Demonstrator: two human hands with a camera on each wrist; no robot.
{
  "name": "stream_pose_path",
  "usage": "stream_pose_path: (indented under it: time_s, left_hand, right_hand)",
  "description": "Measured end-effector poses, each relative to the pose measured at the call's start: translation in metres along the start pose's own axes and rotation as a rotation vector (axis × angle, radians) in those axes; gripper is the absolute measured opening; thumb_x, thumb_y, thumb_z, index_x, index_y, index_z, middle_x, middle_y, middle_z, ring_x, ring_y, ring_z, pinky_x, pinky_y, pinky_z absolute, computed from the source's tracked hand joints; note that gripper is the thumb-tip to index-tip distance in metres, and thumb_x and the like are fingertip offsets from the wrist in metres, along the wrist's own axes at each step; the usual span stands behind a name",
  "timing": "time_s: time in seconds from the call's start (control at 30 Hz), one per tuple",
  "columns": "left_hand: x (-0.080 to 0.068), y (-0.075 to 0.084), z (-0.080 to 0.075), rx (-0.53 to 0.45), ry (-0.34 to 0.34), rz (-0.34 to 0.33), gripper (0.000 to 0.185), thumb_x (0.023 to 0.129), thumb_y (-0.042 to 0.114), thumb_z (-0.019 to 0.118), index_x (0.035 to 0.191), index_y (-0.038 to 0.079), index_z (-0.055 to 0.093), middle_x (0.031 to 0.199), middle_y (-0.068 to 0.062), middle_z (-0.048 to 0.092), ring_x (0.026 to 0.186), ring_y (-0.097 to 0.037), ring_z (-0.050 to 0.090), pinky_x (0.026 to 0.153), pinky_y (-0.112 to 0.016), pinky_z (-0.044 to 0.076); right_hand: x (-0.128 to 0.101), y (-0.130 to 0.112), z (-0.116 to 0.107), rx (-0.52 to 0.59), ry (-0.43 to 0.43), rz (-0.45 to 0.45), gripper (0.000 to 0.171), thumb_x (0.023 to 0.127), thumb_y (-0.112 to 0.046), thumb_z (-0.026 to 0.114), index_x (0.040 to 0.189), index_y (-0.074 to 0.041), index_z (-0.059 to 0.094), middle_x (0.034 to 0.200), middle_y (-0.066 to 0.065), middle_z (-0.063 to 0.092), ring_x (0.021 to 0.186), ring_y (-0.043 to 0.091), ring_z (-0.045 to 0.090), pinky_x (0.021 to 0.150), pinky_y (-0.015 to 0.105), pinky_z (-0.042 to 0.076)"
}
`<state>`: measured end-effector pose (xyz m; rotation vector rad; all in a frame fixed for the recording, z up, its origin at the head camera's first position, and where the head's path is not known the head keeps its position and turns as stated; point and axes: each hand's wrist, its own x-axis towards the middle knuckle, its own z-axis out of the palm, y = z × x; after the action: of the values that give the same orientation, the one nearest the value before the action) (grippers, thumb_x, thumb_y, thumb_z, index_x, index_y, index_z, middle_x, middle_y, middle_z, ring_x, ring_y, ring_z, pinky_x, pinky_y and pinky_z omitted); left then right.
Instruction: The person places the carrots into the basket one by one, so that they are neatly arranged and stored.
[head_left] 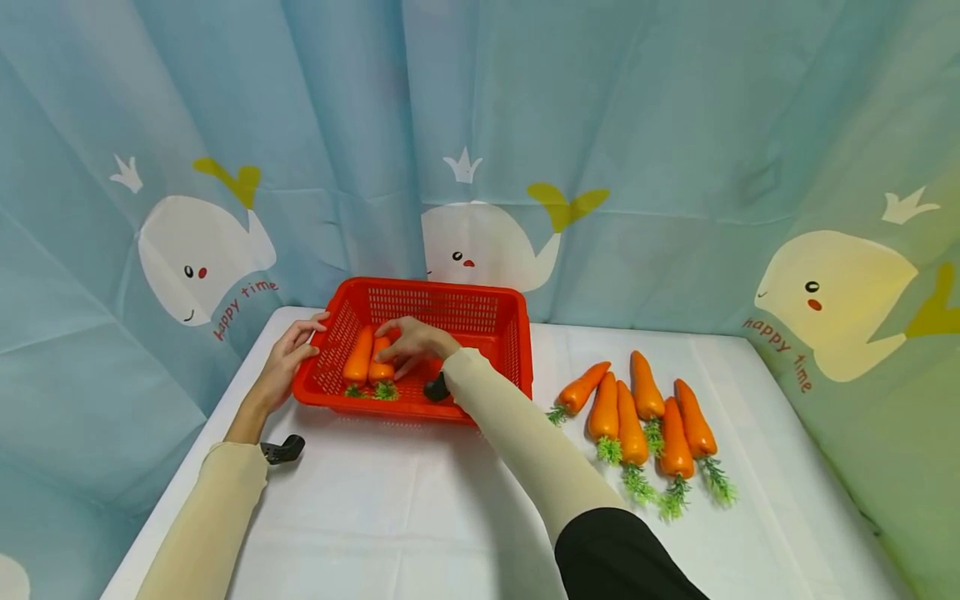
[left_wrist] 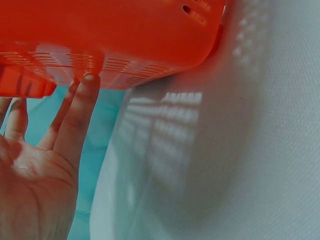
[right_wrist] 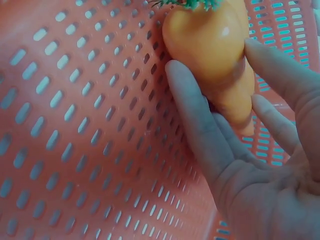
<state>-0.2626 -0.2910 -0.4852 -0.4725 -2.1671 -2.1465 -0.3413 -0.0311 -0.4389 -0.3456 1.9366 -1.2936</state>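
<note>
A red plastic basket (head_left: 427,410) with slotted walls stands at the back left of the white table. My left hand (head_left: 285,365) is at its left end. In the left wrist view, that hand's fairly straight fingers (left_wrist: 80,115) touch the basket's outside. Two orange carrots with green tops lie side by side within: a left carrot (head_left: 358,357) and a right carrot (head_left: 382,372). Reaching into the basket, my right hand (head_left: 416,340) holds the right carrot between thumb and fingers. The right wrist view shows the digits on both sides of this carrot (right_wrist: 205,42).
Several more carrots (head_left: 632,421) with leafy green tops lie on the table (head_left: 360,517) to the basket's right. A blue curtain (head_left: 645,125) printed with whales hangs behind the table. Small black devices (head_left: 283,450) sit at the wrists.
</note>
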Motion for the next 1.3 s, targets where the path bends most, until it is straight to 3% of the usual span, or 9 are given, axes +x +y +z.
stream_pose_path:
  time_s: [0.23, 0.63, 0.87, 1.1, 1.3]
  left_hand:
    - [-0.001, 0.000, 0.000, 0.012, 0.002, -0.006, 0.035, 0.099, -0.005, 0.039, 0.133, -0.003, 0.046, 0.165, -0.010, 0.031, 0.152, -0.024, 0.025, 0.099, -0.019, 0.049]
    - [0.001, 0.000, 0.002, 0.003, -0.005, -0.004, 0.035, 0.099, -0.005, 0.038, 0.133, -0.003, 0.046, 0.165, -0.011, 0.031, 0.152, -0.024, 0.025, 0.100, -0.019, 0.049]
    - [0.000, 0.002, 0.001, -0.015, 0.006, 0.002, 0.033, 0.099, -0.006, 0.038, 0.131, -0.002, 0.047, 0.165, -0.011, 0.032, 0.150, -0.022, 0.029, 0.098, -0.019, 0.051]
    - [0.000, 0.003, 0.002, -0.014, -0.002, 0.001, 0.033, 0.099, -0.005, 0.038, 0.131, -0.003, 0.046, 0.165, -0.011, 0.031, 0.151, -0.026, 0.027, 0.098, -0.019, 0.051]
    - [-0.002, 0.002, 0.002, -0.022, -0.003, 0.008, 0.033, 0.099, -0.006, 0.038, 0.131, -0.005, 0.046, 0.165, -0.013, 0.030, 0.151, -0.023, 0.026, 0.098, -0.018, 0.050]
  right_hand:
    - [0.005, 0.003, 0.002, -0.029, 0.030, -0.004, 0.054, 0.090, -0.009, 0.079, 0.138, -0.005, 0.055, 0.106, 0.016, 0.063, 0.086, 0.031, 0.070, 0.082, 0.050, 0.061]
    - [-0.001, 0.001, 0.003, -0.063, 0.048, -0.009, 0.055, 0.091, -0.011, 0.078, 0.141, -0.006, 0.054, 0.106, 0.014, 0.062, 0.084, 0.029, 0.070, 0.083, 0.050, 0.061]
    - [-0.008, -0.009, 0.004, -0.199, 0.064, -0.023, 0.066, 0.094, -0.017, 0.076, 0.152, -0.013, 0.044, 0.121, 0.016, 0.058, 0.095, 0.036, 0.069, 0.080, 0.050, 0.061]
    - [-0.022, -0.019, -0.007, -0.336, 0.075, -0.082, 0.072, 0.096, -0.022, 0.074, 0.158, -0.013, 0.036, 0.157, 0.016, 0.038, 0.113, 0.032, 0.058, 0.081, 0.048, 0.062]
    - [-0.039, -0.029, -0.019, -0.523, 0.055, -0.115, 0.079, 0.096, -0.033, 0.073, 0.161, -0.019, 0.030, 0.162, 0.012, 0.032, 0.127, 0.030, 0.050, 0.089, 0.045, 0.059]
